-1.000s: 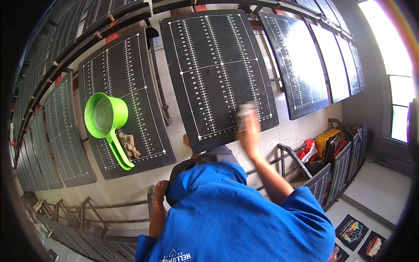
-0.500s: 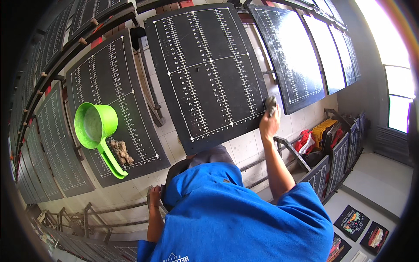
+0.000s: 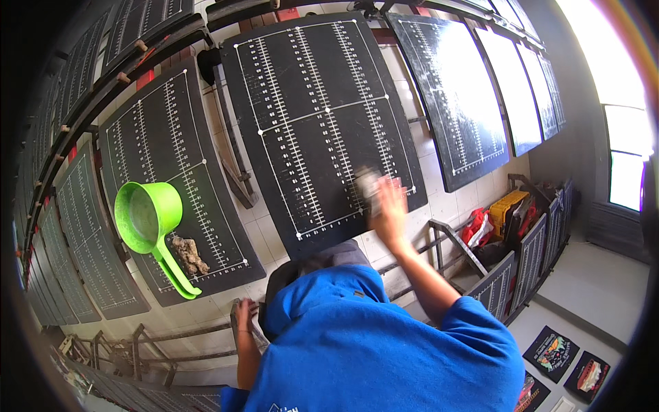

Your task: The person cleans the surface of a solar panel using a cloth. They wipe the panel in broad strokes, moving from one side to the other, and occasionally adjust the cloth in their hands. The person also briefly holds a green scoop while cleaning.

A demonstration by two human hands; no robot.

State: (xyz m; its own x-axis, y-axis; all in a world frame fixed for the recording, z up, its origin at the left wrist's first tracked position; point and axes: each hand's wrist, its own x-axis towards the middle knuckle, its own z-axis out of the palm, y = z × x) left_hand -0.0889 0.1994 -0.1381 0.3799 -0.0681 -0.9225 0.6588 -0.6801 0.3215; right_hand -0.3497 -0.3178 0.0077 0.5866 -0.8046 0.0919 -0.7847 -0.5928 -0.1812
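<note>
Head view, one entry. Landmark: large black board (image 3: pixel 322 123) with white ruled scales, propped centre.

- Right hand (image 3: pixel 390 209): half a second ago at the board's right edge, now swept inward and lower over its bottom right corner; grip closed on a pale, blurred pad (image 3: pixel 368 185) pressed to the face, so wiping continues across the lower part
- Left hand (image 3: pixel 242 317): below-left of the board, on a metal rail (image 3: pixel 171 336); grip cannot tell
- Green scoop (image 3: pixel 151 226): left of the board
</note>
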